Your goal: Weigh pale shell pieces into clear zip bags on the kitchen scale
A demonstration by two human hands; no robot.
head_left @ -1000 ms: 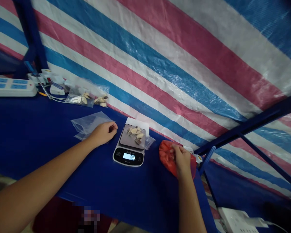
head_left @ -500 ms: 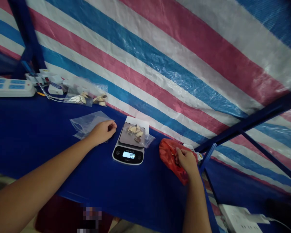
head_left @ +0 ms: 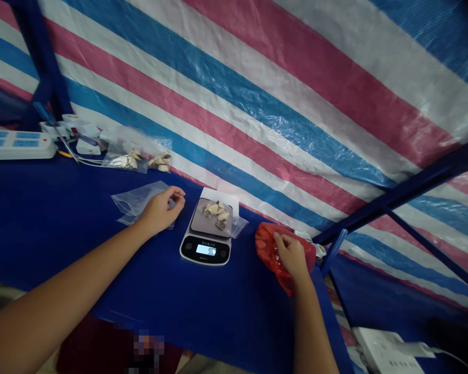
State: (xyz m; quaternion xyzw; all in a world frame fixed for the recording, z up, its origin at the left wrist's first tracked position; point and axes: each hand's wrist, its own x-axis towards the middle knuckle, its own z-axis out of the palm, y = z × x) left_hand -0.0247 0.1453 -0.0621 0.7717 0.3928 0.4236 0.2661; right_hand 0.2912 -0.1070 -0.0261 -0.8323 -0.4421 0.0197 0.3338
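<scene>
A digital scale (head_left: 206,249) stands on the blue table, its lit display seeming to read 9.6. On its plate lies a clear bag with pale dried pieces (head_left: 217,210). Just left of the scale, my left hand (head_left: 167,206) rests by flat clear bags (head_left: 134,201), fingers curled but apart, nothing between them. To the right, my right hand (head_left: 290,254) reaches into the mouth of a red plastic bag (head_left: 267,241). Its fingertips are down in the bag, and what they hold, if anything, is hidden.
Two clear bags of pale pieces (head_left: 159,161) lie at the back left, near cables and a power strip (head_left: 19,145). Striped sheeting (head_left: 218,119) hangs behind the table. A blue frame post (head_left: 335,252) rises at the right; another power strip (head_left: 386,350) sits lower right.
My right hand has shifted a little left over the red bag. My left hand's fingers have spread somewhat. The scale display has gone from about 9.5 to 9.6.
</scene>
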